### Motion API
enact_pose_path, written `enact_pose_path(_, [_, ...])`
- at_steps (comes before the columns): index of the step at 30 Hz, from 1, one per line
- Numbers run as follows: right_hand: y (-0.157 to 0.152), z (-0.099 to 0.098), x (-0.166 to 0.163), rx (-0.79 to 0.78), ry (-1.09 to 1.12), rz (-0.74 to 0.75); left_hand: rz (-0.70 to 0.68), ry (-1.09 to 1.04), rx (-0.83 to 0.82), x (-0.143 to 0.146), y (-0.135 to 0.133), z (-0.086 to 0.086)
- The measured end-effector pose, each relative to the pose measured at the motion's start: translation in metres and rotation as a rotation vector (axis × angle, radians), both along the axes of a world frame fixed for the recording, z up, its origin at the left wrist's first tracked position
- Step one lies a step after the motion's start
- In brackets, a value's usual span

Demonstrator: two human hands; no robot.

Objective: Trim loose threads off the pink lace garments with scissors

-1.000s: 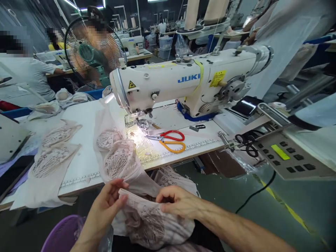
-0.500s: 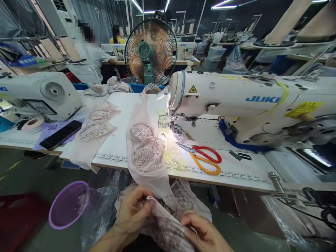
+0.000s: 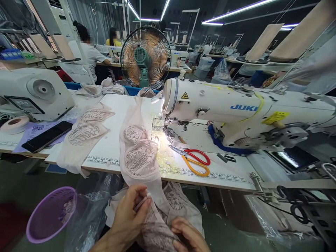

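Observation:
My left hand (image 3: 131, 210) pinches the edge of a pale pink lace bra piece (image 3: 154, 232) between thumb and fingers, low in front of me. On the right of the same fabric, my right hand (image 3: 187, 234) is closed on its edge, partly cut off by the frame's bottom. Just beyond my hands, another lace bra (image 3: 141, 162) lies on the sewing table and hangs over its front edge. More lace fabric (image 3: 181, 201) hangs below the edge. Scissors (image 3: 194, 159) with one red and one orange handle lie beside the lit needle of the sewing machine (image 3: 210, 101).
On the left are a further lace piece (image 3: 85, 134), a black phone (image 3: 47, 136), a tape roll (image 3: 14, 124) and a second machine (image 3: 39, 91). A purple basket (image 3: 51, 213) stands below. Behind the table are a fan (image 3: 145, 57) and a seated person (image 3: 90, 52).
The camera view has turned slightly right, so the table things sit further left. Both hands keep their hold on the lace piece; my right hand sits a little lower and nearer the left one.

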State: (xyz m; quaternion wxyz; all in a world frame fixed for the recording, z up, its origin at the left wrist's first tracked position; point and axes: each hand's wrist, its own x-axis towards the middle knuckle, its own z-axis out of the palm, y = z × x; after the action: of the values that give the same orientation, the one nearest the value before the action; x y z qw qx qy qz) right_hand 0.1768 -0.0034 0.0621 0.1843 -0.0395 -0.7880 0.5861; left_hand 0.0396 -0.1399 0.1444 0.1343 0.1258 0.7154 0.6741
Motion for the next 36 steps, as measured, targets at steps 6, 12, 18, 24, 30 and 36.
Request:
enact_pose_path(6, [0.011, 0.012, -0.002, 0.02, -0.101, 0.086, -0.072, -0.053, 0.009, -0.005, -0.004, -0.002])
enact_pose_path(12, [0.024, 0.069, -0.027, 0.022, -0.101, 0.081, -0.246, -0.056, -0.008, 0.007, 0.001, 0.006])
enact_pose_path(18, [0.022, 0.083, -0.054, -0.084, -0.179, 0.144, -0.45, 0.061, -0.049, 0.0, 0.004, -0.005])
enact_pose_path(24, [0.021, 0.073, -0.057, -0.125, -0.142, 0.077, -0.492, 0.301, -0.162, -0.013, -0.001, -0.022])
enact_pose_path(30, [0.021, 0.069, -0.061, -0.104, -0.122, 0.067, -0.443, 0.017, -0.139, -0.011, 0.007, -0.015])
enact_pose_path(36, [0.022, 0.066, -0.066, -0.093, -0.045, 0.086, -0.401, -0.225, -0.083, -0.008, 0.015, 0.004])
